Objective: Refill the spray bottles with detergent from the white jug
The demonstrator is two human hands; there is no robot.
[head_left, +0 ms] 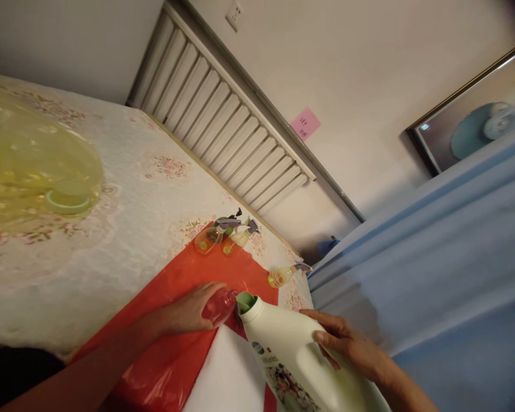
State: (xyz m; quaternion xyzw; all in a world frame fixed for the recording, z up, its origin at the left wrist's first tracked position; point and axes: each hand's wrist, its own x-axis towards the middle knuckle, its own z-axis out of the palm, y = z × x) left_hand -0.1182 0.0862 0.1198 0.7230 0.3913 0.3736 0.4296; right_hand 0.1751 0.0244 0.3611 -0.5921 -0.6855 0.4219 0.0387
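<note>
Red plastic sheet [184,343] covers your table [124,189]; your left hand [193,309] grips a small clear bottle [218,306], your right hand [347,343] holds a tipped white jug [292,355].

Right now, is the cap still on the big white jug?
No. The white jug, tilted in the right hand, shows an open green spout beside the small clear bottle gripped by the left hand.

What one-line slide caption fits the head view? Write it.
Left hand steadies a small clear bottle while right hand tips a white jug toward it, over red plastic sheet.
</note>
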